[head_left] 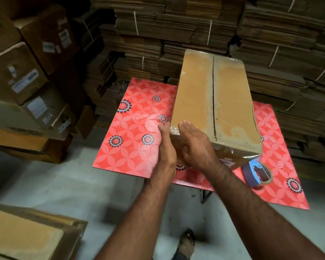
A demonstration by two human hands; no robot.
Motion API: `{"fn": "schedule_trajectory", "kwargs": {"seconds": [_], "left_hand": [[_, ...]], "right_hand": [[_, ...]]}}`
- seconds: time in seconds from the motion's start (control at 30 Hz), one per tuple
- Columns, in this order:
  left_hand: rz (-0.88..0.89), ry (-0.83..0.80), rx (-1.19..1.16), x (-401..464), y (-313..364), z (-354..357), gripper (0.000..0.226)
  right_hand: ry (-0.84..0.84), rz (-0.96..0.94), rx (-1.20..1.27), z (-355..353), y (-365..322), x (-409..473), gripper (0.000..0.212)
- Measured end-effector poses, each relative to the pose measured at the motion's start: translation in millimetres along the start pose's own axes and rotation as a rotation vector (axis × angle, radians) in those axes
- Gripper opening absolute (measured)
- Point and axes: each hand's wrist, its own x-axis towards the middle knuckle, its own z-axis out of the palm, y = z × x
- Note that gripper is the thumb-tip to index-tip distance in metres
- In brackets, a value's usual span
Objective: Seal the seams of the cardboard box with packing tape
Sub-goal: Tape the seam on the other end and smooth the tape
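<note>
A long brown cardboard box [231, 102] stands on a red flower-patterned table [131, 128], its top flaps meeting in a centre seam that runs away from me. Glossy tape shows along its near and far edges. My left hand [164, 145] lies flat against the box's left side near the front corner, fingers straight. My right hand [194, 145] presses flat over the near left corner, fingers on the top face. A roll of packing tape with a blue core [257, 174] lies on the table just right of the box's near end.
Bundled stacks of flat cardboard [176, 30] fill the wall behind the table. Labelled cartons [23, 72] are piled at the left. Another carton [26, 235] sits at the lower left on the grey floor. My sandalled foot [186, 243] shows below.
</note>
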Motion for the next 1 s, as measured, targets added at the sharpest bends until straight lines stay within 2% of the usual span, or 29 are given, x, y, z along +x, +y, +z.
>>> {"fn": "schedule_trajectory", "kwargs": {"seconds": [0.07, 0.13, 0.17, 0.23, 0.3, 0.37, 0.47, 0.53, 0.63, 0.77, 0.87, 1.0], "left_hand": [[-0.066, 0.005, 0.032, 11.0, 4.4, -2.8, 0.100], [-0.033, 0.014, 0.168, 21.3, 7.7, -10.5, 0.095], [0.059, 0.009, 0.267, 21.3, 7.7, -13.3, 0.082], [0.350, -0.069, 0.494, 16.6, 0.9, -19.8, 0.056], [0.586, -0.193, 0.681, 22.1, -18.6, -30.5, 0.047], [0.773, -0.262, 0.830, 40.7, -38.5, -46.4, 0.046], [1.007, -0.268, 1.062, 64.5, -45.2, -60.1, 0.063], [1.065, -0.255, 1.125, 66.9, -38.0, -62.2, 0.069], [1.113, -0.257, 1.161, 60.6, -28.1, -59.0, 0.058], [1.139, -0.273, 1.203, 63.5, -25.0, -43.7, 0.044], [1.142, -0.285, 1.209, 68.9, -31.6, -45.8, 0.049], [1.119, -0.386, 1.259, 69.2, -23.9, -53.3, 0.047]], "right_hand": [[-0.023, -0.009, 0.000, -0.4, 0.7, -0.2, 0.086], [-0.056, -0.021, 0.029, -3.9, 3.8, 1.5, 0.077], [-0.061, -0.020, 0.045, -6.8, 7.1, 2.4, 0.069], [-0.005, -0.012, 0.049, -8.4, 15.0, 1.6, 0.055], [0.083, 0.028, -0.018, -1.5, 20.8, -3.7, 0.050], [0.161, 0.045, -0.119, 11.9, 25.1, -10.6, 0.050], [0.252, 0.028, -0.155, 24.7, 30.3, -15.4, 0.045], [0.282, -0.001, -0.179, 23.1, 32.1, -13.2, 0.043], [0.247, -0.010, -0.171, 16.1, 33.6, -14.8, 0.050], [0.329, 0.124, -0.167, 9.5, 42.9, -19.0, 0.048], [0.404, 0.067, -0.188, 15.6, 47.6, -23.5, 0.047], [0.350, 0.038, -0.151, 14.3, 49.7, -26.4, 0.045]]}}
